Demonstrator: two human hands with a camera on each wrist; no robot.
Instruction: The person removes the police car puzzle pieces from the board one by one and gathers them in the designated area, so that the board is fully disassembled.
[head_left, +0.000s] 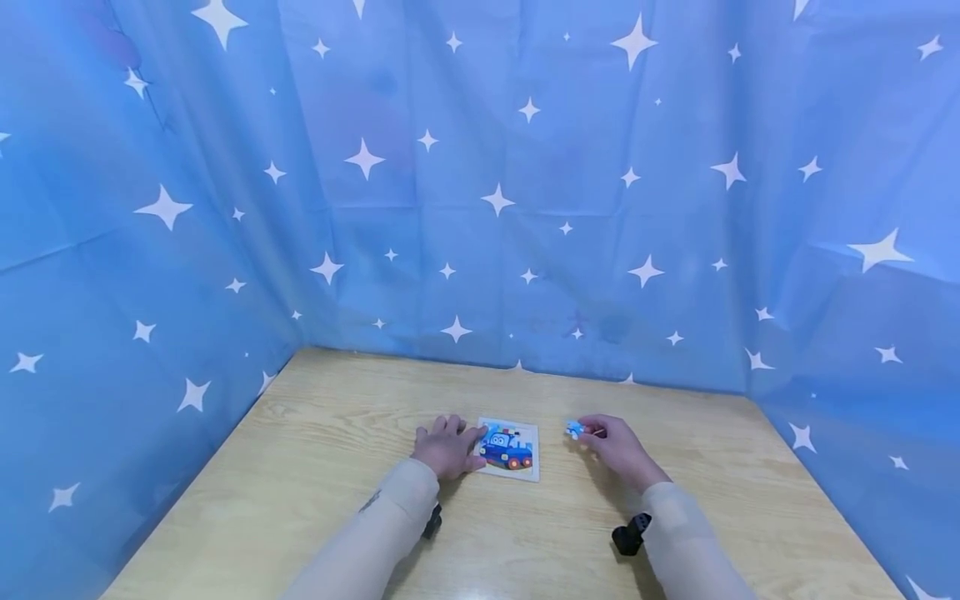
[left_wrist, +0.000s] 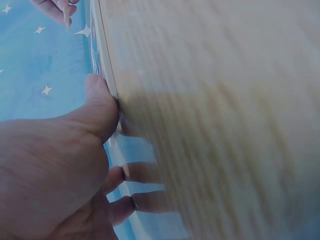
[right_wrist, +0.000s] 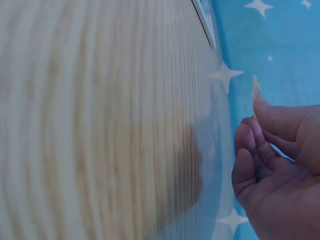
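Stabilisation was sound: left hand [head_left: 447, 447] pressed the puzzle board [head_left: 511, 450] flat on the tabletop [head_left: 315, 467]; right hand [head_left: 618, 446], grip pinching a blue piece [head_left: 575, 429], needed careful alignment.

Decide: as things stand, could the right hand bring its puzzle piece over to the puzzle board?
Probably yes. The right hand pinches the piece just beside the board; bare table lies between, and the left hand covers only the far edge.

No readable text, labels, numbers — puzzle board [head_left: 510, 450] shows picture only, no lettering legible.

Makeshift recording booth: star-printed blue curtains [head_left: 480, 183] around a wooden table [head_left: 315, 467].
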